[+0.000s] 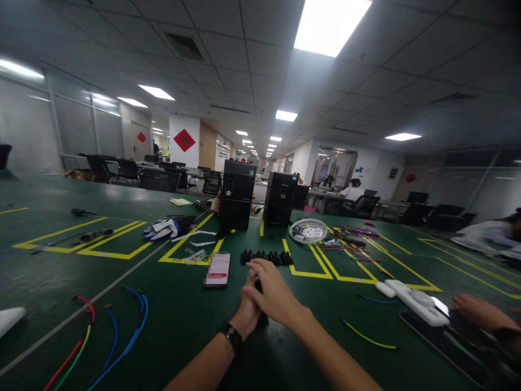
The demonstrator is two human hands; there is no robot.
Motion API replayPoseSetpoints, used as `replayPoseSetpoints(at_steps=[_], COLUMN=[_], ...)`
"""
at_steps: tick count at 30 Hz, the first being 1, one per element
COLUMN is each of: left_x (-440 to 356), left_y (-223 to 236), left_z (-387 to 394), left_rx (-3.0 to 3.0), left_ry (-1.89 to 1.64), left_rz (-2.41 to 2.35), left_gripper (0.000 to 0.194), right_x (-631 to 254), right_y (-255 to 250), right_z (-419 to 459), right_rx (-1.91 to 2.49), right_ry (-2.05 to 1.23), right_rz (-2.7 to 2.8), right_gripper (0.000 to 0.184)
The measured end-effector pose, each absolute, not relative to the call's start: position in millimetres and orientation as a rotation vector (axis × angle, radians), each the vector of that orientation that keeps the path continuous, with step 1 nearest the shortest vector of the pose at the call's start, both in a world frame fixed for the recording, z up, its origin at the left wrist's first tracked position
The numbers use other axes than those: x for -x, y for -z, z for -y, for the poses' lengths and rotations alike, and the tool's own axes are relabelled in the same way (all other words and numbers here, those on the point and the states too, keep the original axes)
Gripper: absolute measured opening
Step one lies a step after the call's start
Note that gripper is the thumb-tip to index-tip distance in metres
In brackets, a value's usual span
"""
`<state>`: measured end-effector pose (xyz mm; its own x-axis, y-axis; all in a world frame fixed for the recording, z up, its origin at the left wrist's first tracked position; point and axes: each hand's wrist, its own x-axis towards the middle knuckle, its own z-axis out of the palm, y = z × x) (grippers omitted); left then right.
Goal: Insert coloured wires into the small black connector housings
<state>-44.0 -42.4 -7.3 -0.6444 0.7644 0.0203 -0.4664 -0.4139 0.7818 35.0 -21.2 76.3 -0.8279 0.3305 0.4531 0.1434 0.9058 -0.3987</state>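
Note:
My two hands meet in the lower middle of the green table. My left hand, with a black watch on the wrist, lies partly under my right hand. Both are closed round a small dark object that I cannot make out. A ring shows on my right hand. Just beyond the fingers lies a row of small black parts. A phone with a pink screen rests to the left of my hands.
Two black computer cases stand farther back, a white fan grille beside them. Gloves lie at left, coloured cables at lower left. Another person's hand rests at right near a white power strip.

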Motion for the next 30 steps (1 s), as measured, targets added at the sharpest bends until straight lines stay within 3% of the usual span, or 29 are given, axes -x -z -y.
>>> replayPoseSetpoints(at_steps=[3,6,9,15,25,30], left_x=[27,9,-5,-12,-6,2], left_y=[5,5,6,6,24,-8], left_z=[36,36,43,52,36,45], left_rx=[-0.320,-0.321,-0.620,-1.014,-1.125,-1.395], left_ry=[-1.950,-1.795,-1.731,-1.652,-1.483,-1.407], left_rz=[-0.973,-0.960,-1.086,-1.291,-1.330,-1.371], left_gripper=[0.046,0.048,0.058,0.055,0.048,0.038], right_x=[-89,-122,-135,-115,-68,-68], right_y=[-64,-53,-47,-38,-21,-17], right_z=[-6,-32,-78,-192,-241,-244], right_rx=[0.291,0.256,0.494,1.033,0.916,0.865], right_ry=[-0.625,-0.689,-0.555,-0.307,-0.359,-0.377], right_rz=[2.644,2.687,2.612,2.671,2.825,2.849], right_gripper=[0.063,0.059,0.054,0.049,0.057,0.061])
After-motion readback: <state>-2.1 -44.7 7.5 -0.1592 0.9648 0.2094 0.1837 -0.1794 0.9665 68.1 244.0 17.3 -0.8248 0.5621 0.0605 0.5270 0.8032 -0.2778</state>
